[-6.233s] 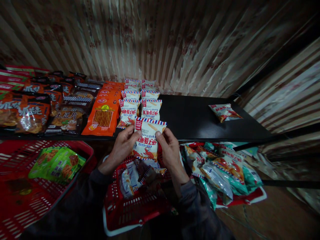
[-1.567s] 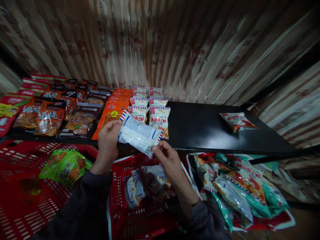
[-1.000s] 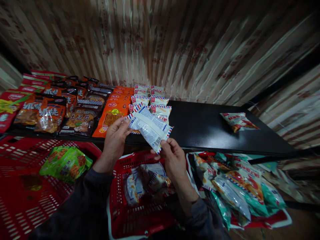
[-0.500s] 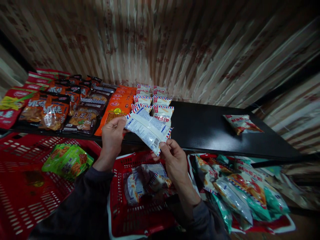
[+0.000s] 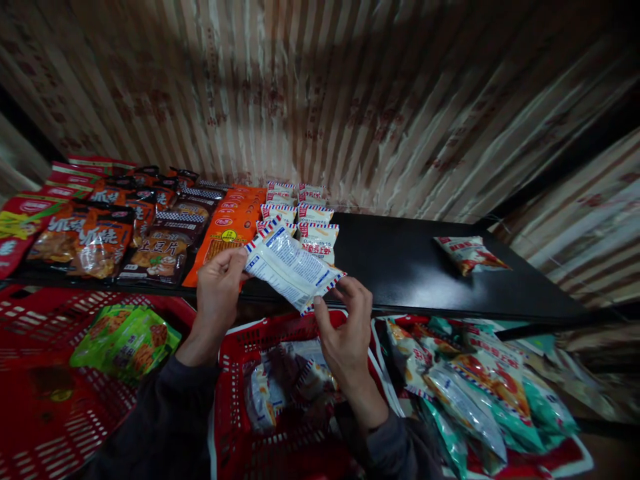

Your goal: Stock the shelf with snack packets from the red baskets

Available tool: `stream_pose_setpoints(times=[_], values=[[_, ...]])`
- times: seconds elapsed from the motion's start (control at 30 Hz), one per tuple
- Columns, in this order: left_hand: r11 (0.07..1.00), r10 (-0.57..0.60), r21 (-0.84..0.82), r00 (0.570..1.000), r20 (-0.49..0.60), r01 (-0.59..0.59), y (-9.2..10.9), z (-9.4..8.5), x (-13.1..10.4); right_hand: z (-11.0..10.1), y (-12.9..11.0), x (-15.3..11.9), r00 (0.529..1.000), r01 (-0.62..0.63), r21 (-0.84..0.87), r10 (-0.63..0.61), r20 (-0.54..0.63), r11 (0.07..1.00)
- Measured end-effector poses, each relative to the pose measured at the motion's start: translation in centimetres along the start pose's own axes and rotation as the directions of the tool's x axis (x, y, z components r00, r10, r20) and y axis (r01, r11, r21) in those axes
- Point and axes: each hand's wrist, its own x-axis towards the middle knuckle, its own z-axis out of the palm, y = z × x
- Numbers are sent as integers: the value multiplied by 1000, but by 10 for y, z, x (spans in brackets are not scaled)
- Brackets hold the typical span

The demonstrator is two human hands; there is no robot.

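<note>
A white snack bag (image 5: pixel 295 267) with red-and-blue striped ends is held tilted over the shelf's front edge, its printed back with a barcode facing up. My left hand (image 5: pixel 219 293) pinches its upper left end between thumb and fingers. At its lower right end is my right hand (image 5: pixel 353 340), thumb and fingers loosely about the striped edge. Just behind the bag, matching white snack bags (image 5: pixel 316 241) stand in two columns on the black shelf (image 5: pixel 395 267). Below my hands, a red basket (image 5: pixel 240 420) contains more white snack bags (image 5: pixel 265 393).
Left on the shelf are orange bags (image 5: pixel 225 230), brown potato-chip bags (image 5: pixel 160 250) and red bags (image 5: pixel 25 227). A lone red-and-white bag (image 5: pixel 470 255) lies at the right. Green packs (image 5: pixel 127 340) sit in the left basket (image 5: pixel 30 400); the right basket (image 5: pixel 570 460) is heaped with bags.
The view has shifted slightly, so the shelf appears lower. The white bag stays between both hands, and my right thumb and fingers are further apart at its end.
</note>
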Motion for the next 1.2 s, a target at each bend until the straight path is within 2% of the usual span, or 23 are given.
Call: stream_pose_setpoints(times=[0.07, 0.17, 0.23, 0.3, 0.37, 0.47, 0.57, 0.67, 0.83, 1.03, 1.1, 1.17, 1.2], values=[[1000, 4, 16, 1000, -23, -4, 2, 0, -1, -1, 0, 0, 996, 76, -61, -79, -43, 995], [999, 13, 43, 998, -54, -11, 6, 0, -2, -3, -2, 1, 991, 96, -85, -103, -89, 992], [996, 40, 87, 997, -64, -35, 11, 2, -5, -6, -5, 2, 977, 178, -118, -189, -96, 977], [986, 75, 156, 996, -53, -66, 18, 5, -10, -9, -11, 2, 950, 304, -143, -312, -33, 942], [971, 79, 228, 997, -23, -72, 24, 9, -17, -10, -16, 0, 917, 397, -117, -389, 83, 910], [959, 42, 280, 999, 34, -50, 28, 15, -25, -7, -20, -7, 886, 429, -84, -401, 232, 899], [966, -5, 257, 997, 79, -15, 24, 16, -27, -1, -18, -14, 881, 427, -146, -375, 289, 892], [974, -63, 223, 993, 101, 39, 19, 14, -25, 3, -13, -17, 888, 420, -201, -356, 291, 885], [976, -103, 202, 987, 123, 76, 16, 13, -24, 4, -5, -16, 891, 426, -186, -375, 255, 885], [989, -111, 121, 969, 221, 86, 19, 16, -27, 3, -3, -14, 930, 346, -103, -326, 167, 933], [990, -116, 105, 962, 248, 93, 19, 16, -27, 1, -4, -11, 965, 226, -23, -220, 141, 974], [989, -123, 117, 955, 269, 94, 17, 17, -26, -1, -4, -7, 992, 25, 110, -39, 124, 994], [987, -129, 130, 952, 277, 96, 15, 17, -26, -3, -4, -4, 990, -90, 201, 67, 121, 975]])
